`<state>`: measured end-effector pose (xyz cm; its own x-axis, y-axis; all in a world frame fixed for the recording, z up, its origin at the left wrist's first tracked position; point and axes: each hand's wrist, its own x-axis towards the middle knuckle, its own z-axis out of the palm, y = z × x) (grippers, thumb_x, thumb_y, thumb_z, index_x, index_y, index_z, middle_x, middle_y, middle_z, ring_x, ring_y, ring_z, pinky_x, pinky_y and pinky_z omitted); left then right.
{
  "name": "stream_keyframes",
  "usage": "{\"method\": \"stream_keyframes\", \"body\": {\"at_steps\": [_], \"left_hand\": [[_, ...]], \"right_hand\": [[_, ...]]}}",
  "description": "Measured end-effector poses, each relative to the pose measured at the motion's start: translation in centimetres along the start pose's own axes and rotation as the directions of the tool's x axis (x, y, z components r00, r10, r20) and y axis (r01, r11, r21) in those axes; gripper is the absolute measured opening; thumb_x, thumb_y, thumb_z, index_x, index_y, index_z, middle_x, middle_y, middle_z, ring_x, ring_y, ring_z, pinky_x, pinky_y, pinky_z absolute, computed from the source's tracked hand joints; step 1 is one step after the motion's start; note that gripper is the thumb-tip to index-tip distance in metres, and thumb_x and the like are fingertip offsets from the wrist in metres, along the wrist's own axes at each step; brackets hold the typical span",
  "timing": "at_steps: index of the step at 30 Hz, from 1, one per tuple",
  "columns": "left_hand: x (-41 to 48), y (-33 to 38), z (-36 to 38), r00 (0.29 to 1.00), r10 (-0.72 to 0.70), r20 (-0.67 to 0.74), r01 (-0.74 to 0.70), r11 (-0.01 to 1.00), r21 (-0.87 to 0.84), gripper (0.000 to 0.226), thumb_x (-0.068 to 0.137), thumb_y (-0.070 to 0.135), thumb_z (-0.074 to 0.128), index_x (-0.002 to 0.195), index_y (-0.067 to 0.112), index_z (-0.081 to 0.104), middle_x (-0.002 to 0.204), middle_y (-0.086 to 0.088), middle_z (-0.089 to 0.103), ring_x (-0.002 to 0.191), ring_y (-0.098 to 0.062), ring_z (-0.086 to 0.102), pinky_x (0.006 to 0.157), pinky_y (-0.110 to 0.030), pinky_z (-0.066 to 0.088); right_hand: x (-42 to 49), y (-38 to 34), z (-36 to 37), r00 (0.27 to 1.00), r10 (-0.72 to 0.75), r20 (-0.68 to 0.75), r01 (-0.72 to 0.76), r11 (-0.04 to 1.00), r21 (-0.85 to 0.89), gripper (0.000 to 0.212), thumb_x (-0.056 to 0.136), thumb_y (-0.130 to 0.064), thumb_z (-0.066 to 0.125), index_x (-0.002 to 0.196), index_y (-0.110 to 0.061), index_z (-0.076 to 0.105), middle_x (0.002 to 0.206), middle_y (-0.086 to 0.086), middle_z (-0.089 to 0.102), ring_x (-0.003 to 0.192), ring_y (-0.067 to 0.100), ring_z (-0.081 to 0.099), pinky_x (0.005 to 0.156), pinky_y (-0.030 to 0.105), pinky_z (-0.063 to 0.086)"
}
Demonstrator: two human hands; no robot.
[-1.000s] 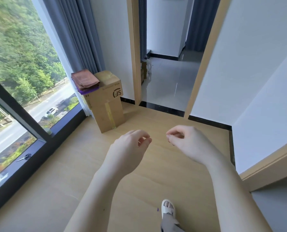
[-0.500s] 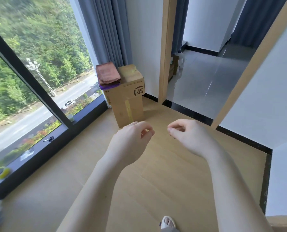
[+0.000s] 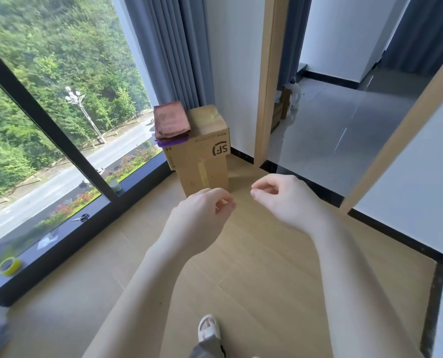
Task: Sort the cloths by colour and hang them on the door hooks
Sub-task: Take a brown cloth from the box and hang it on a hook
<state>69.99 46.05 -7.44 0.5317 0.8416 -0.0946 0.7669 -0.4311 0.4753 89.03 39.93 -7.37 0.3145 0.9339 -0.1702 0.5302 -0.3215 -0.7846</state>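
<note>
The cloths lie in a folded stack on the left part of the top of a cardboard box, which stands on the floor in the corner by the grey curtain and the doorway. The ones on top are brown, and a purple cloth shows at the bottom edge of the pile. Nearer the camera, the left hand and right hand hover side by side over the wooden floor, short of the box; both have fingers loosely curled and hold nothing. By the look of it the task has barely begun: nothing is sorted or picked up, and no door hooks are in view, so all the sorting and hanging remains. On the window sill lie scissors and a yellow tape roll.
</note>
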Motion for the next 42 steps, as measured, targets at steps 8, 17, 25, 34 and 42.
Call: {"method": "stream_keyframes", "body": {"at_steps": [8,17,25,34,42], "left_hand": [[6.9,-3.1,-1.5,1.0,0.012,-0.004,-0.012,0.999,-0.031,0.02,0.103,0.046,0.047,0.112,0.04,0.064,0.107,0.017,0.061,0.102,-0.013,0.059,0.089,-0.037,0.052],[15.8,-8.9,-6.2,1.0,0.02,-0.002,-0.02,0.999,-0.044,0.023,0.103,0.048,0.047,0.115,0.037,0.064,0.109,0.015,0.062,0.102,-0.014,0.06,0.089,-0.039,0.053],[20.9,-13.8,-9.6,0.999,0.035,0.015,-0.034,0.999,-0.027,0.025,0.103,0.049,0.047,0.119,0.038,0.063,0.114,0.015,0.063,0.105,-0.015,0.06,0.092,-0.037,0.053],[25.3,-16.8,-11.2,0.999,0.029,0.015,-0.028,0.997,-0.068,0.025,0.103,0.048,0.047,0.12,0.038,0.063,0.118,0.015,0.064,0.106,-0.015,0.06,0.092,-0.039,0.052],[30.5,-18.0,-11.0,1.0,-0.022,0.016,0.023,0.998,-0.06,0.025,0.103,0.05,0.047,0.121,0.04,0.062,0.115,0.017,0.065,0.106,-0.011,0.06,0.092,-0.038,0.052]], "right_hand": [[6.8,-2.2,0.6,1.0,-0.02,-0.011,0.019,0.999,-0.036,0.018,0.099,-0.041,0.06,0.112,-0.034,0.07,0.104,-0.019,0.066,0.099,0.003,0.062,0.074,0.019,0.047],[16.6,-7.7,3.8,0.999,-0.029,-0.013,0.028,0.997,-0.077,0.021,0.101,-0.04,0.06,0.118,-0.032,0.069,0.101,-0.019,0.063,0.098,0.003,0.06,0.071,0.015,0.044],[22.7,-11.8,6.7,1.0,-0.019,-0.008,0.018,0.996,-0.091,0.024,0.101,-0.041,0.059,0.121,-0.031,0.069,0.107,-0.015,0.065,0.104,0.008,0.061,0.072,0.017,0.043],[27.7,-13.7,8.1,1.0,0.01,0.024,-0.007,0.993,-0.116,0.022,0.1,-0.041,0.06,0.118,-0.033,0.069,0.113,-0.013,0.068,0.104,0.008,0.062,0.076,0.024,0.048],[34.0,-13.8,7.6,0.997,0.0,0.078,0.01,0.992,-0.128,0.021,0.099,-0.042,0.06,0.117,-0.034,0.069,0.109,-0.016,0.067,0.103,0.007,0.062,0.081,0.026,0.05]]}}
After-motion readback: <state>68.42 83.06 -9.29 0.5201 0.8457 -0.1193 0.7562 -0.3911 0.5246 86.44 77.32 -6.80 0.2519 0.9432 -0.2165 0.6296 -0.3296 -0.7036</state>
